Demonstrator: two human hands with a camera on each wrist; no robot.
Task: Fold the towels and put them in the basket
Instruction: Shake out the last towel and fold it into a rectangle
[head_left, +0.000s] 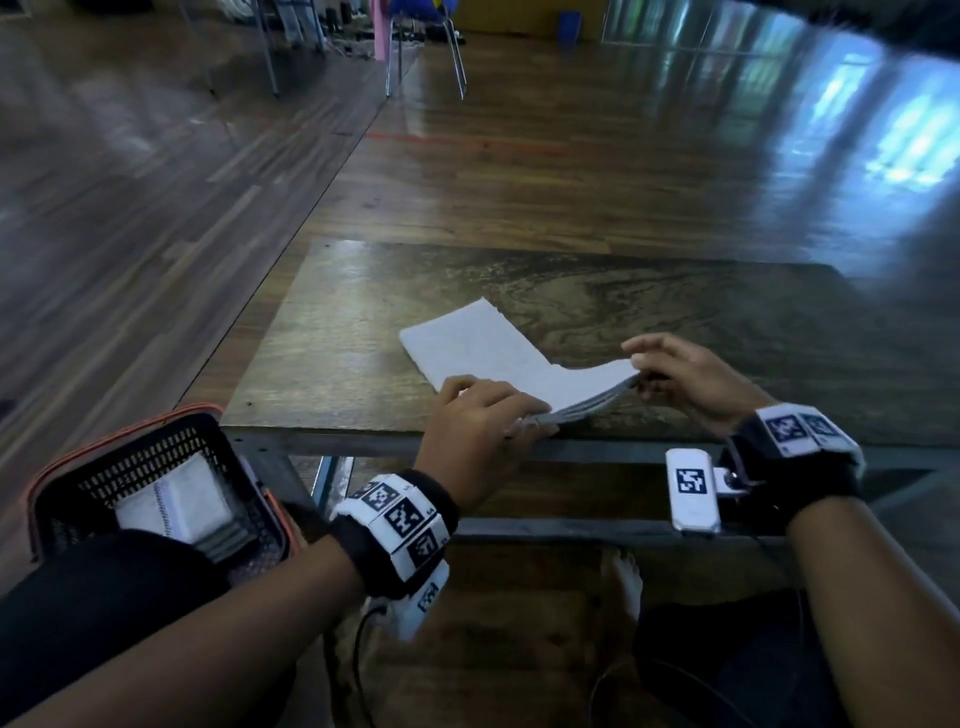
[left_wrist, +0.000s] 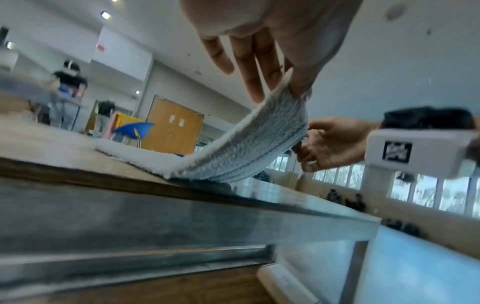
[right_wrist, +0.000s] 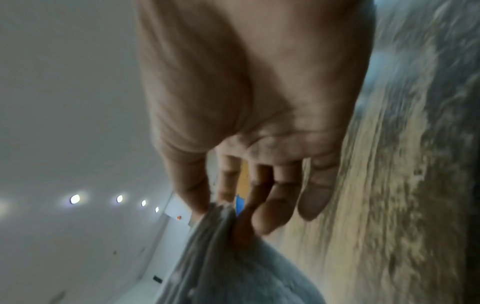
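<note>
A white towel (head_left: 488, 345), folded into a long strip, lies on the wooden table (head_left: 337, 332) with its near end lifted off the surface. My left hand (head_left: 480, 415) pinches the near left corner of that end at the table's front edge. My right hand (head_left: 675, 374) pinches the near right corner a little above the table. In the left wrist view the towel (left_wrist: 259, 139) arcs up from the table to my left hand (left_wrist: 291, 82), with my right hand (left_wrist: 324, 142) behind it. The right wrist view shows my right hand (right_wrist: 228, 205) pinching the towel edge (right_wrist: 215, 236).
A black mesh basket (head_left: 130, 462) with an orange rim stands on the floor left of the table, holding a folded white towel (head_left: 176, 506). My left knee covers its near side. A blue chair (head_left: 421, 31) stands far behind the table.
</note>
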